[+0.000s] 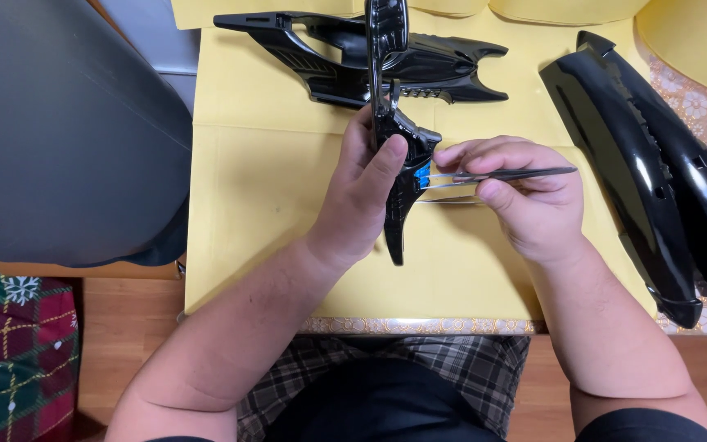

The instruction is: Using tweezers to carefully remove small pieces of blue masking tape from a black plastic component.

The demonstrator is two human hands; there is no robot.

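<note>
My left hand (362,192) grips a long, glossy black plastic model part (393,139), held upright above the yellow sheet (255,188), thumb pressed on its front. My right hand (525,196) pinches metal tweezers (501,175) whose tips reach left to a small blue piece (423,174) on the black part's side. Both hands are close together over the middle of the sheet.
A black winged model shell (345,57) lies at the back of the sheet. Two long curved black panels (656,164) lie at the right. A large dark grey object (59,123) fills the left. Table edge runs below my wrists; a plaid fabric (18,352) sits lower left.
</note>
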